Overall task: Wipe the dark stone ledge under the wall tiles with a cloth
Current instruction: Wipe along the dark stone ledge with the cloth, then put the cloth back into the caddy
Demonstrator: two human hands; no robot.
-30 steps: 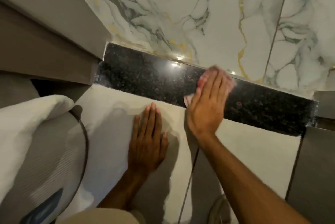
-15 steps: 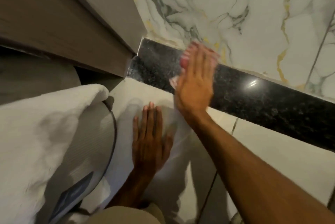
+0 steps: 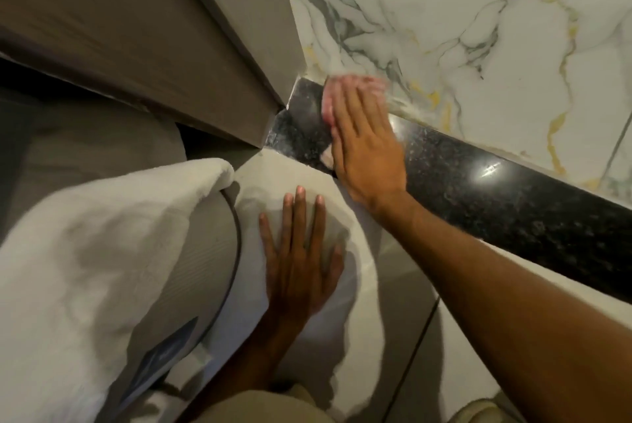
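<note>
Above you the marbled wall tiles (image 3: 478, 29) fill the upper right, white with grey and gold veins, and a grey panel (image 3: 136, 29) slants across the upper left, meeting the tiles at a corner. Under the tiles runs the dark stone ledge (image 3: 496, 203), a speckled, glossy strip going down to the right, with light glinting off it. Below it lies a pale flat surface (image 3: 383, 268), and at lower left a white towel (image 3: 85, 251) is heaped beside it.

Your right hand (image 3: 366, 145) lies flat and open at the ledge's left end, just beside the corner, palm down with the fingers straight. It presses the cloth (image 3: 327, 104) against the stone; only a pink edge shows past your fingers and thumb side, blurred. Your left hand (image 3: 297, 258) is spread open, holding nothing, flat on the pale surface below the ledge as a brace.

The cloth looks thin, soft and light, so it will likely bunch or slip out under a loose palm; keep it pinned under the whole flat of your fingers rather than pinching an edge. The polished stone should let it glide easily, and the tight corner by the panel probably needs fingertip pressure
</note>
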